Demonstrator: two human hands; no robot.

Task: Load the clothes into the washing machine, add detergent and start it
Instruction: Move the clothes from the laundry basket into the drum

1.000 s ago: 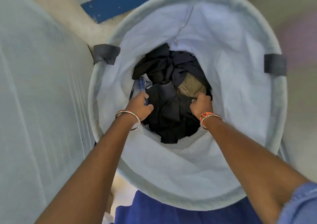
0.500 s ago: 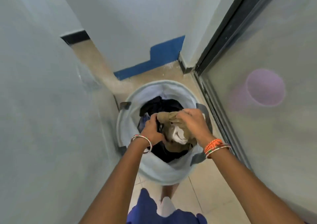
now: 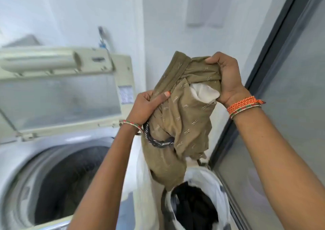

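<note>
A khaki patterned garment (image 3: 184, 117) with a white inner pocket hangs in the air, held by both hands. My left hand (image 3: 146, 106) grips its left edge, and my right hand (image 3: 226, 78) clutches its top right. A dark striped cord dangles under my left wrist. To the left stands the top-loading washing machine (image 3: 21, 159) with its lid (image 3: 58, 92) raised and its dark drum (image 3: 70, 182) showing. Below the garment sits the white laundry basket (image 3: 219, 185), with dark clothes (image 3: 195, 207) inside.
A white wall rises behind the machine. A dark-framed glass door (image 3: 274, 106) runs along the right side, close to the basket. A tap or hose fitting (image 3: 102, 36) sticks up behind the machine's lid.
Both hands pulled the khaki garment out of the basket and lifted it to chest height. The view swung up from the basket to the open washing machine.
</note>
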